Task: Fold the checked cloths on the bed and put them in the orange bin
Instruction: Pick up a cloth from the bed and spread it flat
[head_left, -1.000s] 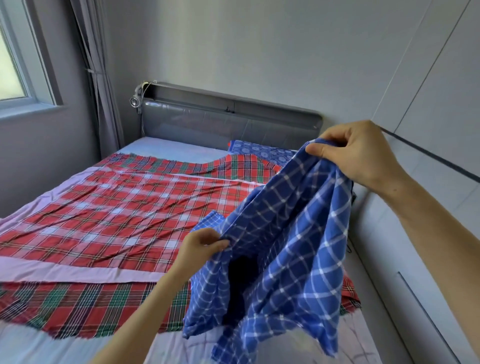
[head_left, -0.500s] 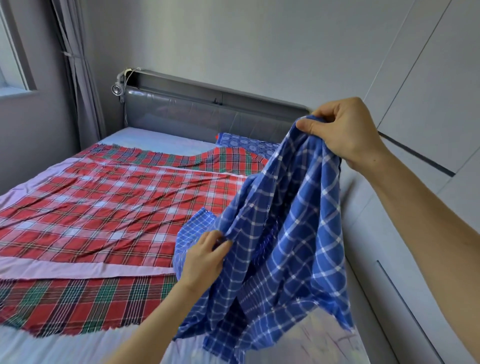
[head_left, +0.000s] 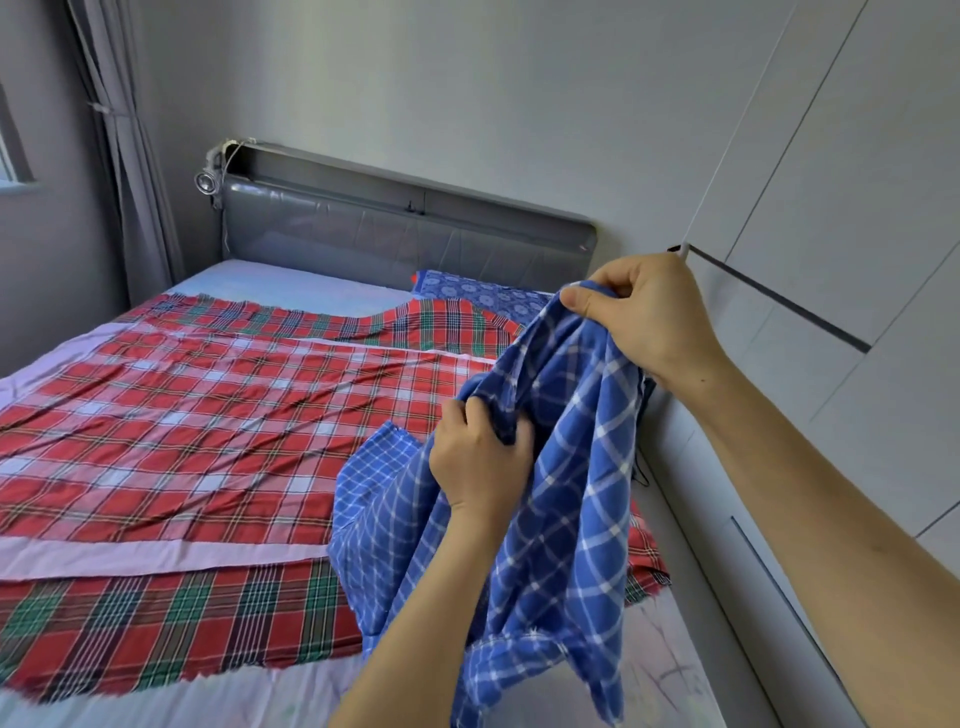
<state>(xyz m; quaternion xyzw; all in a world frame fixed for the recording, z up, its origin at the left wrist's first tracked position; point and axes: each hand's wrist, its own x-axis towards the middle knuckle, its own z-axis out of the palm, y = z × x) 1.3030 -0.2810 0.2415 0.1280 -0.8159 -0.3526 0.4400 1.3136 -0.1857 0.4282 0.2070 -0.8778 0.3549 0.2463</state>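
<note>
A single view, worn on the person's head, looked forward and down across the bed (head_left: 270, 283) from near its foot toward the grey headboard (head_left: 405, 234). Its wide lens sat close over the left hand (head_left: 478, 457) and right hand (head_left: 644, 322), which held the blue checked cloth (head_left: 571, 519) large in the lower right, while the curtain (head_left: 130, 156) edged the left and the wardrobe doors (head_left: 857, 208) the right

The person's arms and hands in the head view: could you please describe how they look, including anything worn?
Both are bare. The left hand and right hand have no gloves, and no rings show. The left forearm and right forearm show no sleeves, watch or bracelet in the frame.
</note>
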